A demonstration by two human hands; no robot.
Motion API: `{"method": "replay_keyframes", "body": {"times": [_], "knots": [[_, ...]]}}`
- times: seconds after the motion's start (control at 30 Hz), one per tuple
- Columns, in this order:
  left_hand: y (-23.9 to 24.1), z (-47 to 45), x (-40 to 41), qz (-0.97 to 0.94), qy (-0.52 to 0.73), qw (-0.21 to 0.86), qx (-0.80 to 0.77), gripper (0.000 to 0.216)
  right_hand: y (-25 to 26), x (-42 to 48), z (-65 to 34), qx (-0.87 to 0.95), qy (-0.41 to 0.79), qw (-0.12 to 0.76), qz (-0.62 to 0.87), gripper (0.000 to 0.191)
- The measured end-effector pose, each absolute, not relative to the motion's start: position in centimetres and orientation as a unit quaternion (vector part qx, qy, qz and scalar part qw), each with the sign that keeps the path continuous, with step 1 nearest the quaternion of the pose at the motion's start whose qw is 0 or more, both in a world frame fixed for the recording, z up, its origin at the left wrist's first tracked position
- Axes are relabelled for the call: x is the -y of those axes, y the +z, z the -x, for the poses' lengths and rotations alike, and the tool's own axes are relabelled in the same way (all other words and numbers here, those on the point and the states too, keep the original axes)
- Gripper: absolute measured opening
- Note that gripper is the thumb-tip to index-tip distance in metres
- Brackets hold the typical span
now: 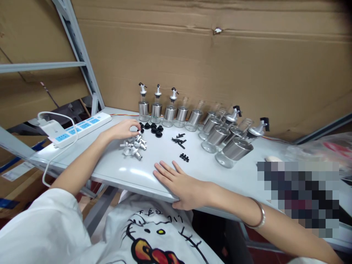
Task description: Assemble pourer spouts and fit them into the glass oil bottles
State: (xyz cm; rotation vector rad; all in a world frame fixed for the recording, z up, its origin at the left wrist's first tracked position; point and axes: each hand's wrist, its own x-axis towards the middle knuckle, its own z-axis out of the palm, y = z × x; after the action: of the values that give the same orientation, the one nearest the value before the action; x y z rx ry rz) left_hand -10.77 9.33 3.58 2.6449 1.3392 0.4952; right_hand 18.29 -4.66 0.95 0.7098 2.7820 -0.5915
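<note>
My left hand [125, 129] is at the left of the table, thumb and fingers curled in a pinch around a black rubber stopper [141, 129] at the edge of a cluster of black stoppers [158, 132]. Just below that hand lies a pile of silvery pour spout heads [134, 147]. My right hand [187, 187] rests flat on the table's front edge, fingers stretched out and holding nothing. Beyond its fingertips are several small black caps [184, 157] and a little heap of black spout levers [179, 140].
Glass bottles with steel sleeves [194, 118] line the back, some topped with pour spouts. On the left lies a white power strip [82, 129] with a plugged-in adapter and cable. A cardboard wall [178, 55] stands behind. Plastic bags [321, 150] lie at the right.
</note>
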Motion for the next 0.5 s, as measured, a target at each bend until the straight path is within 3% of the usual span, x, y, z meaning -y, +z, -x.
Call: {"method": "replay_keyframes", "body": {"times": [0.5], "knots": [[3.52, 11.55, -9.73, -0.862, 0.181, 0.095, -0.464, 0.025, 0.91, 4.67, -18.43, -0.945, -0.207, 0.094, -0.236, 0.108]]}}
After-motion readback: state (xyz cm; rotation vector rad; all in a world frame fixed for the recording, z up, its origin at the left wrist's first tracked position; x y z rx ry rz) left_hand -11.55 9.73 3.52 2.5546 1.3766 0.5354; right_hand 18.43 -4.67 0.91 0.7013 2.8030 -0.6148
